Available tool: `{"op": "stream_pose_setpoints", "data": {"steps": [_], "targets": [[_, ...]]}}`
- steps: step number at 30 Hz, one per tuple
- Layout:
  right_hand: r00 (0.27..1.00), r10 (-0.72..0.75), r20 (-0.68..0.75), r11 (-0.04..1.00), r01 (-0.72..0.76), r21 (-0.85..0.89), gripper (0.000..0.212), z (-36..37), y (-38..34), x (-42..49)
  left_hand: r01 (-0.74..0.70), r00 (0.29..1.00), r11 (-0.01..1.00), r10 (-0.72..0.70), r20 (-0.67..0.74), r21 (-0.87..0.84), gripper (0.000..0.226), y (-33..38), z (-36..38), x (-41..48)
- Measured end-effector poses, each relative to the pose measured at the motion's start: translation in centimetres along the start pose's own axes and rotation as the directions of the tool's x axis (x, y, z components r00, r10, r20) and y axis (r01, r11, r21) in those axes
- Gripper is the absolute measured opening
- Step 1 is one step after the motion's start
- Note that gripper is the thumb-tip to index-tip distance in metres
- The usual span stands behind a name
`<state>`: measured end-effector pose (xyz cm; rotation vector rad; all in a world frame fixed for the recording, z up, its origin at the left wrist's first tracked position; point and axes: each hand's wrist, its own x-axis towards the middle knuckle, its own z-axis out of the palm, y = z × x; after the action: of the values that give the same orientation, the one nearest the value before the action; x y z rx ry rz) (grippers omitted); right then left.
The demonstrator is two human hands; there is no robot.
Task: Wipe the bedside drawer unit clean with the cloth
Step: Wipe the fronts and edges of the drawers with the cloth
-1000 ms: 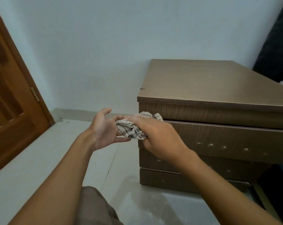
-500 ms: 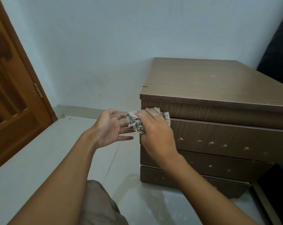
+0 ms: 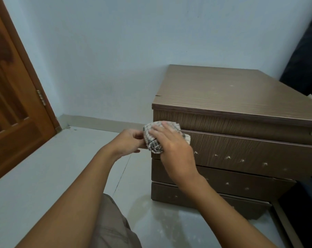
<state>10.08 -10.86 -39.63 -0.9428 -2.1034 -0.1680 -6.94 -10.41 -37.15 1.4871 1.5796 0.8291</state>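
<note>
Checked cloth (image 3: 152, 138) sits bunched at the top-left front corner of the drawer unit (image 3: 241, 153), against the upper drawer front. Right hand (image 3: 171, 149) lies flat over it, pressing, fingers pointing up-left; left hand (image 3: 128, 142) pinches its left edge. Unwiped drawer front runs rightward from the grip, so prob. the right hand leads the stroke. Floor (image 3: 44, 167) and door (image 3: 12, 104) lie off to the left.

There is just one camera, worn on the person's head. It looks forward and down, close over both arms, at the front left corner of the drawer unit (image 3: 241, 154) low on the floor (image 3: 44, 176). The wide view also takes in the wall (image 3: 116, 59) behind and a door (image 3: 12, 104) at the left edge.
</note>
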Motion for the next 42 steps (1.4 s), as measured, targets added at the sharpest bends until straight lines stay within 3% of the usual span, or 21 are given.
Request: {"op": "stream_pose_setpoints", "data": {"steps": [2,4,7,10,12,17,22,29,32,38,42], "targets": [[0.993,-0.084,0.089,0.992,0.074,0.106,0.064,0.0,-0.1,-0.4,-0.039,0.998,0.996,0.042,-0.038,0.078,0.031,-0.2,0.0,0.0],[0.993,-0.046,0.104,0.977,0.023,0.212,0.071,-0.7,0.4,-1.4,-0.062,0.996,0.993,0.067,-0.055,0.099,0.042,0.0,0.4,-0.1],[0.98,0.194,0.03,0.868,-0.186,0.461,0.066,-2.5,1.5,-2.8,-0.044,0.986,0.997,0.054,-0.155,0.067,0.01,0.3,1.4,0.1],[0.916,0.401,-0.014,0.697,-0.295,0.654,0.047,-4.5,2.4,-4.5,-0.045,0.97,0.996,0.063,-0.236,0.078,0.027,0.3,2.3,0.5],[0.883,0.47,0.001,0.643,-0.343,0.685,0.046,-5.6,2.8,-5.8,-0.051,0.959,0.994,0.076,-0.272,0.098,0.029,0.5,2.7,0.4],[0.808,0.583,-0.087,0.633,-0.385,0.672,0.047,-7.4,4.2,-8.6,-0.05,0.932,0.995,0.076,-0.354,0.082,0.027,0.8,3.9,0.4],[0.639,0.719,-0.276,0.65,-0.476,0.592,0.045,-8.7,7.3,-12.8,-0.041,0.905,0.996,0.069,-0.42,0.076,0.025,0.9,4.8,0.1],[0.222,0.828,-0.515,0.537,-0.579,0.613,0.042,-12.4,12.3,-15.9,-0.064,0.843,0.997,0.08,-0.532,0.049,0.032,0.8,6.6,-0.2],[0.107,0.833,-0.543,0.487,-0.609,0.626,0.039,-13.3,14.2,-16.6,-0.058,0.817,0.998,0.044,-0.575,-0.006,0.034,0.6,7.5,-0.3],[0.059,0.823,-0.564,0.485,-0.59,0.646,0.041,-13.2,16.9,-15.9,-0.075,0.776,0.987,-0.033,-0.629,-0.144,0.038,0.6,9.1,-0.6],[0.142,0.841,-0.522,0.485,-0.628,0.609,0.052,-11.1,18.2,-15.0,-0.084,0.79,0.974,-0.065,-0.61,-0.212,0.04,-0.1,8.9,-0.2]]}}
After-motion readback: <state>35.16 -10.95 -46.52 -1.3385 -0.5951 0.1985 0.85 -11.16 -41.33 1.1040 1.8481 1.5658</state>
